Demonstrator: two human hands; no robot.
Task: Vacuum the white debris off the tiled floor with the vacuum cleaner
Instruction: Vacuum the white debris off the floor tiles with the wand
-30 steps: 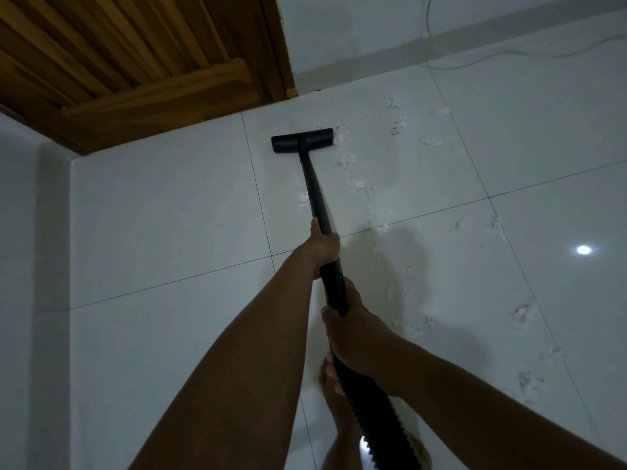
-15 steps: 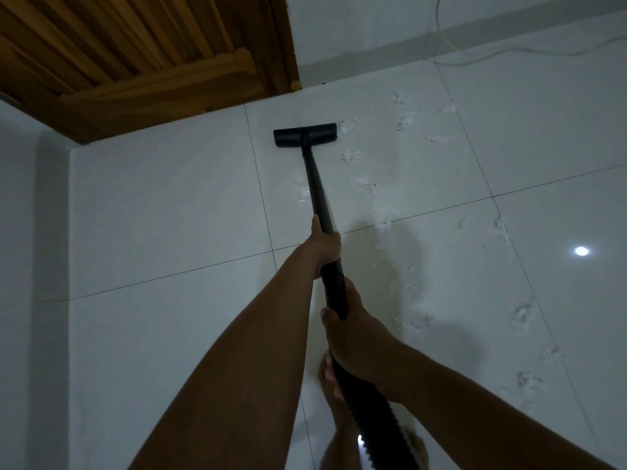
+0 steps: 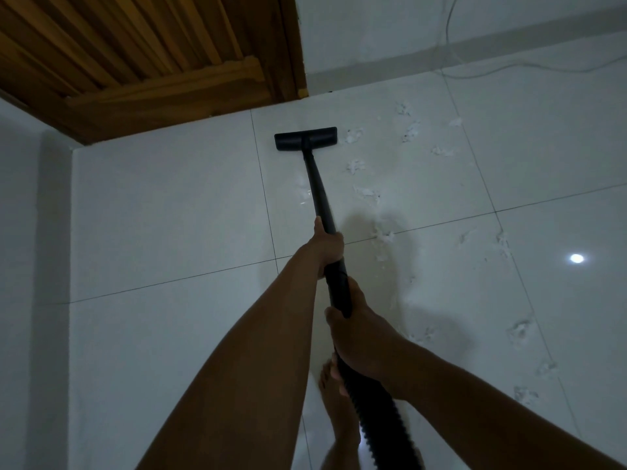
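- Left hand (image 3: 327,247) wraps the stiff black vacuum wand (image 3: 317,184) midway; right hand (image 3: 356,337) clasps its lower end.
- Flat black nozzle (image 3: 305,139) rests on glossy white tiled floor (image 3: 169,215), just beside wispy, probably feather-light white debris (image 3: 353,135).

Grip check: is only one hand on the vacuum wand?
No, the left hand grips the wand ahead and the right hand grips it nearer the hose.

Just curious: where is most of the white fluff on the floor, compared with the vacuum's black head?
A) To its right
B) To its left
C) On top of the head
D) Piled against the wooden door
A: the clumps of white debris lie to the right of the head of the vacuum cleaner, trailing back over the tiled floor toward the person.
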